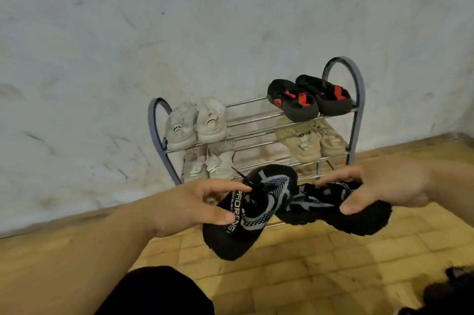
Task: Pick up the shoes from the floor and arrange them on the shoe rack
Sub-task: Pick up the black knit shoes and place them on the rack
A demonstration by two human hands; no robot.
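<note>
My left hand (189, 201) grips a black knit shoe with grey pattern (254, 214), thumb on its side and fingers over its collar. In my right hand (379, 186) is the matching black shoe (341, 209), pinched between thumb and fingers. Both shoes hang in the air just in front of the lower part of the metal shoe rack (357, 89), which stands against the wall. On the rack's top shelf sit a pale grey pair (197, 122) at the left and a black and red pair (307, 99) at the right. Lower shelves hold a whitish pair (207, 163) and a beige pair (310, 142).
A stained white wall (179, 19) rises behind the rack. The floor (295, 268) is yellow tile. A dark object (446, 291) lies at the bottom right corner. My dark-clothed knee (159, 291) shows at the bottom.
</note>
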